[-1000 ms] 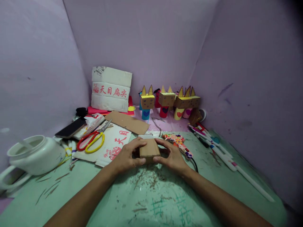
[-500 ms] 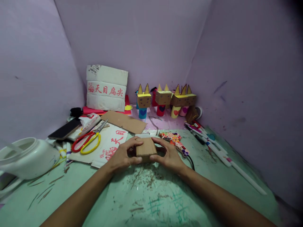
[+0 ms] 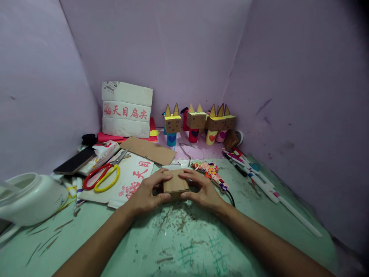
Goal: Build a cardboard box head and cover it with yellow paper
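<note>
1. Box point(image 3: 175, 182): small, brown cardboard, pale flat top facing up; located at centre, over the near part of the table point(image 3: 138, 250), between the two hands. Whether its underside meets the table cannot be told.
2. Left hand point(image 3: 149, 191): partly closed on the box's left side, fingertips on the top edge, thumb at the lower front corner.
3. Right hand point(image 3: 204, 189): partly closed on the box's right side, fingertips on top, thumb low on the front; a firm two-handed hold, the gap of each hand filled by the box.
4. Table: green surface, brown scraps and green pen marks nearest the person.
5. Scissors point(image 3: 114, 164): one red handle, one yellow; lying on a white card point(image 3: 145, 168) with red characters, left of the box.
6. Sheet point(image 3: 150, 149): plain brown cardboard, just behind the card.
7. Phone point(image 3: 75, 161): black, resting tilted on a packet point(image 3: 98, 157).
8. Teapot point(image 3: 40, 200): white, far left.
9. Panel point(image 3: 127, 96): white, red characters, leaning at the back wall.
10. Figures point(image 3: 196, 120): box heads, pointed ears, coloured tube bodies with hearts; standing at the back.
11. Pens point(image 3: 265, 191): a loose row, right side.
</note>
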`<state>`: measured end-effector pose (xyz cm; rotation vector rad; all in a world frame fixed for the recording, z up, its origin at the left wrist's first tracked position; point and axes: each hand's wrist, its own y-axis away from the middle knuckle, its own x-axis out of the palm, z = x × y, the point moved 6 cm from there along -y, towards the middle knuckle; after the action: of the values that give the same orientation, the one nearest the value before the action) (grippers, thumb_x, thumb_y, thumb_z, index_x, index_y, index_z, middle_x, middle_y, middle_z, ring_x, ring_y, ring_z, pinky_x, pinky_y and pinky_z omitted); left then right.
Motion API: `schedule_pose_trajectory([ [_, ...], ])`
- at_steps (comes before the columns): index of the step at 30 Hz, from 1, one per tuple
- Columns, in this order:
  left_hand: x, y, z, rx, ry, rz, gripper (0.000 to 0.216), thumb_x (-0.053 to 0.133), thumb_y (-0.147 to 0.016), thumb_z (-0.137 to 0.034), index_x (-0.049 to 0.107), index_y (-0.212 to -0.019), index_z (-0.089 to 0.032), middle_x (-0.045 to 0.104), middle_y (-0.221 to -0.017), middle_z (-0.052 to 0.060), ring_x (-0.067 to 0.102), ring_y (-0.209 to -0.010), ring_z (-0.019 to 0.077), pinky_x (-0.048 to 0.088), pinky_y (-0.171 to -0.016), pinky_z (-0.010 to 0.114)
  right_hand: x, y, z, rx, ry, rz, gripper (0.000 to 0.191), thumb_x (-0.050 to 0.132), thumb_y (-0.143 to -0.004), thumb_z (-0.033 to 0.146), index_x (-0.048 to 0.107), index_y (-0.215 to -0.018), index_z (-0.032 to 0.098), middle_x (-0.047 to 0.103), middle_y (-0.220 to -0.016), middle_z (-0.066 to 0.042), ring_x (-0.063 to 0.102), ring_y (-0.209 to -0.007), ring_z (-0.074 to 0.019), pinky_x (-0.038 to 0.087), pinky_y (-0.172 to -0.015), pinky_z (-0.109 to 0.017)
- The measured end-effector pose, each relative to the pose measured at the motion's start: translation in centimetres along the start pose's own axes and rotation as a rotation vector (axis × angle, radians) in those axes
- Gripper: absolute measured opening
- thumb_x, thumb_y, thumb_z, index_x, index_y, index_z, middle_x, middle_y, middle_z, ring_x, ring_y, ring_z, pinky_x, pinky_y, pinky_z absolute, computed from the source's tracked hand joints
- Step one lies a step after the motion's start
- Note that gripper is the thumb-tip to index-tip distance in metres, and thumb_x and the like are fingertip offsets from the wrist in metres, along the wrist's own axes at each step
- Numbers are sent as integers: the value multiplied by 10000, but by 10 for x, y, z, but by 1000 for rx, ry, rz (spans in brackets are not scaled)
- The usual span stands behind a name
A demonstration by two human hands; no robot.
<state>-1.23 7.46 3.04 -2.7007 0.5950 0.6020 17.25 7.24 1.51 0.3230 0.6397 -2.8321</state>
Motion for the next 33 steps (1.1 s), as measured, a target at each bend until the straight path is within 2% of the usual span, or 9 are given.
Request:
schedule_pose_trajectory([
  [4, 1, 0, -3, -13, 14, 13, 497, 672, -689, -274, 592, -1165, -157, 442, -1425, 192, 399, -1341, 346, 478, -944, 467, -1, 1, -4, 35, -101, 22, 409, 849, -617, 321, 758, -1012, 269, 569, -1324, -117, 544, -1223, -315, 451, -995, -467],
  [10, 2, 0, 2, -51, 56, -5, 526, 686, -659, -293, 599, -1152, -132, 418, -1435, 221, 354, -1368, 368, 461, -964, 469, -1, 3, -5, 60, -139, -14, 336, 844, -620, 299, 777, -947, 260, 582, -1312, -113, 550, -1213, -320, 424, -1016, -496],
  [25, 3, 1, 5, -64, 85, -17, 523, 698, -664, -357, 623, -1135, -145, 397, -1457, 195, 396, -1336, 372, 449, -966, 456, 2, 4, -2, 41, -119, -15, 310, 804, -669, 399, 772, -941, 254, 567, -1319, -113, 529, -1225, -323, 406, -1020, -513],
  [33, 2, 1, 6, -47, 54, -24, 522, 697, -667, -369, 630, -1149, -180, 421, -1457, 171, 342, -1371, 365, 419, -998, 478, 1, 4, 1, 24, -118, -12, 312, 797, -675, 423, 769, -929, 244, 572, -1306, -118, 540, -1207, -328, 419, -1004, -509],
])
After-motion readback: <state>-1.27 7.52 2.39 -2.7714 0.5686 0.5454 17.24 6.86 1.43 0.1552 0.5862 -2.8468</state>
